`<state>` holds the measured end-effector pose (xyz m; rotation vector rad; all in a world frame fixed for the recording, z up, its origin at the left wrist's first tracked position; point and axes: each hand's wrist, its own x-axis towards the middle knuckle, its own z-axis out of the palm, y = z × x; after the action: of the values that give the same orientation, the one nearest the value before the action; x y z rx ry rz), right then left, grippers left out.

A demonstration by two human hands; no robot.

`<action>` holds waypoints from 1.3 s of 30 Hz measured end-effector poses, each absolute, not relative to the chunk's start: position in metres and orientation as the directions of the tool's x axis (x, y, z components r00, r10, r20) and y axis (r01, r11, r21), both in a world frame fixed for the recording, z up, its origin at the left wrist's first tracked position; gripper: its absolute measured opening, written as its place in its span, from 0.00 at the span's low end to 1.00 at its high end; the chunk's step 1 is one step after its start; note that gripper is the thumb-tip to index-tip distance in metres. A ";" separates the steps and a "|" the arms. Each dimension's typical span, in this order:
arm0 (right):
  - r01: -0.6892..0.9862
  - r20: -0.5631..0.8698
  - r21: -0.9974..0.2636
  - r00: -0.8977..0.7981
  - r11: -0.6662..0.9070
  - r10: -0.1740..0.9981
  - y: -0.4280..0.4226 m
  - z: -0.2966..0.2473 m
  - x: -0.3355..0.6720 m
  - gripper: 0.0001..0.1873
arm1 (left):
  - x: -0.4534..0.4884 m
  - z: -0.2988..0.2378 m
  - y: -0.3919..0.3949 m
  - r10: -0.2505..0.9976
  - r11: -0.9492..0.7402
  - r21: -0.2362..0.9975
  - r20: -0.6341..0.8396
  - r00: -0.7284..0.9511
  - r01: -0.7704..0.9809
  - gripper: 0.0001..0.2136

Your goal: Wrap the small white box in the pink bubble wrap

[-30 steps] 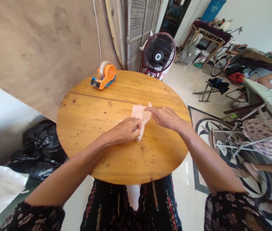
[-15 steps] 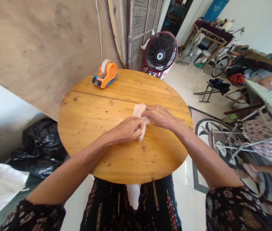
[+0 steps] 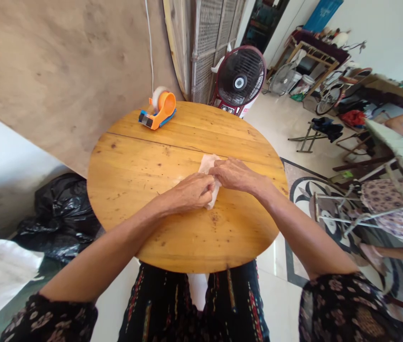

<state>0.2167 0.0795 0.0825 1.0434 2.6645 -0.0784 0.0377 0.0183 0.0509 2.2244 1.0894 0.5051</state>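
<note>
A small pale pink piece of cloth (image 3: 206, 164) lies near the middle of a round wooden table (image 3: 144, 161). My left hand (image 3: 191, 191) is closed on its near end, fingers curled over the fabric. My right hand (image 3: 235, 174) meets it from the right, fingertips pinching the same cloth where the two hands touch. Most of the cloth is hidden under my hands; only its far corner shows.
An orange tape dispenser (image 3: 159, 111) sits at the table's far edge. A standing fan (image 3: 240, 81) is on the floor behind the table. A black plastic bag (image 3: 62, 213) lies on the floor left. Another person sits at far right by a table (image 3: 397, 142).
My right hand has drawn in leftward from the cloth's far corner until it meets my left hand, and the cloth's raised far end has folded down. The left hand has stayed put.
</note>
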 end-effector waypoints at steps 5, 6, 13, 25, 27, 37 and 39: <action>0.677 -0.314 0.076 -0.681 0.732 0.662 0.076 0.086 0.214 0.12 | 0.038 0.051 0.018 0.802 -0.485 0.665 0.079 0.592 0.568 0.03; 0.679 -0.314 0.093 -0.674 0.728 0.669 0.077 0.085 0.214 0.12 | 0.038 0.051 0.018 0.801 -0.487 0.664 0.080 0.594 0.568 0.03; 0.743 -0.219 0.211 -0.597 0.635 0.772 0.083 0.077 0.210 0.17 | 0.038 0.043 0.021 0.803 -0.492 0.658 0.090 0.589 0.570 0.04; 0.893 -0.153 -0.017 -0.446 0.449 0.882 0.099 0.072 0.215 0.26 | 0.038 0.042 0.021 0.797 -0.515 0.648 0.120 0.592 0.561 0.03; 0.886 -0.126 -0.099 -0.463 0.453 0.877 0.103 0.069 0.219 0.26 | 0.038 0.040 0.022 0.792 -0.524 0.647 0.130 0.596 0.555 0.04; 0.732 -0.066 -0.437 -0.606 0.523 0.793 0.120 0.065 0.232 0.23 | 0.038 0.042 0.021 0.794 -0.513 0.656 0.117 0.596 0.554 0.04; 0.718 -0.062 -0.454 -0.616 0.527 0.786 0.122 0.065 0.233 0.19 | 0.038 0.041 0.021 0.794 -0.513 0.661 0.121 0.596 0.548 0.04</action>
<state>0.2330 0.1220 0.0650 1.4259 2.8742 -0.7378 0.0382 0.0214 0.0405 2.2488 1.0587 0.5581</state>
